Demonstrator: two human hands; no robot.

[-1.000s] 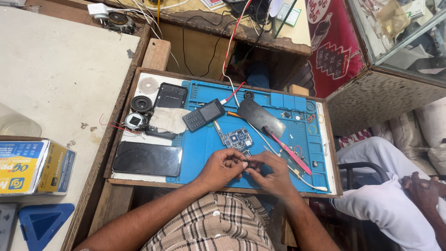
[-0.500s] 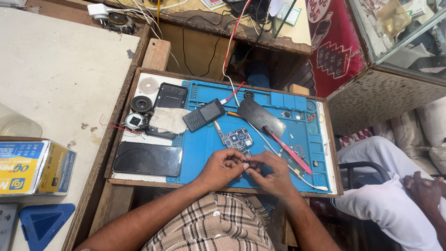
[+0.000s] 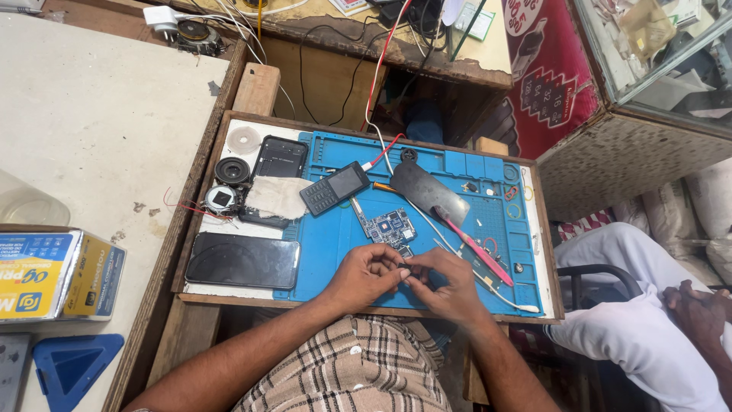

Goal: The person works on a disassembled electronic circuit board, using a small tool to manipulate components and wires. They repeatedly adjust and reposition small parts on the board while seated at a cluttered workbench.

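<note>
- Nearest the camera, the person's left hand (image 3: 364, 276) and right hand (image 3: 446, 284) meet over the near edge of the blue silicone repair mat (image 3: 335, 236). The fingertips of both are pinched together on a tiny dark part (image 3: 403, 266), too small to identify. The fingers are curled almost closed around it, with no tool in either hand.
- The step in hand looks like fine fingertip work on that small part, held just above the mat and just in front of the small blue-green circuit board (image 3: 390, 227). The next move calls for a steady pinch and a small, exact motion, since a slip would drop the part among the clutter.
- Just right of the hands lie one pink-handled tool (image 3: 474, 248) and one thin white cable (image 3: 499, 294).
- At the left, one black smartphone (image 3: 242, 261) lies face down on the tray.
- Farther back are one dark keypad phone (image 3: 334, 188), one grey oval back cover (image 3: 429, 192), one piece of beige cloth (image 3: 277, 196), one black phone frame (image 3: 280, 158) and two round speakers (image 3: 226, 185).
- Farthest, a red wire (image 3: 375, 72) runs up to the cluttered wooden shelf (image 3: 427, 65).
- At the far right, another person in white clothing (image 3: 648, 305) sits apart from the work.
</note>
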